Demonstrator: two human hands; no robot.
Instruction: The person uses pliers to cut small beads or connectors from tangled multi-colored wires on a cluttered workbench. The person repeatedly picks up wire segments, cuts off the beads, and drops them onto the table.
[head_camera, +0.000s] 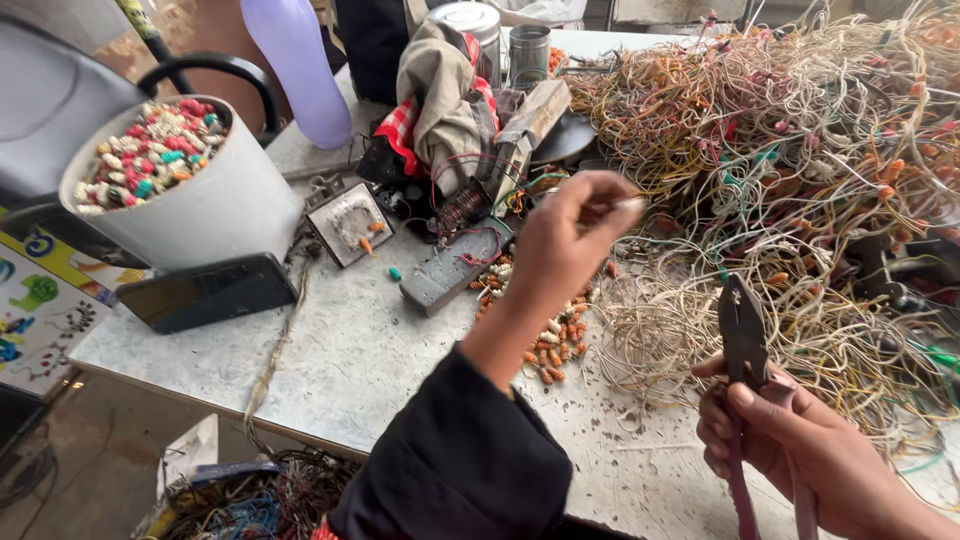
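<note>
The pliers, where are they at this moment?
In the head view the pliers are at the lower right, held upright in the right hand, with their closed tip just in front of the big tangle of wires.

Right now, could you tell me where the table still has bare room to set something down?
Bare table shows between the dark phone, the grey block and the near edge. A smaller patch lies near the front edge, left of the pliers in the right hand. The wire tangle crowds the right; left hand hovers beside it.
</note>
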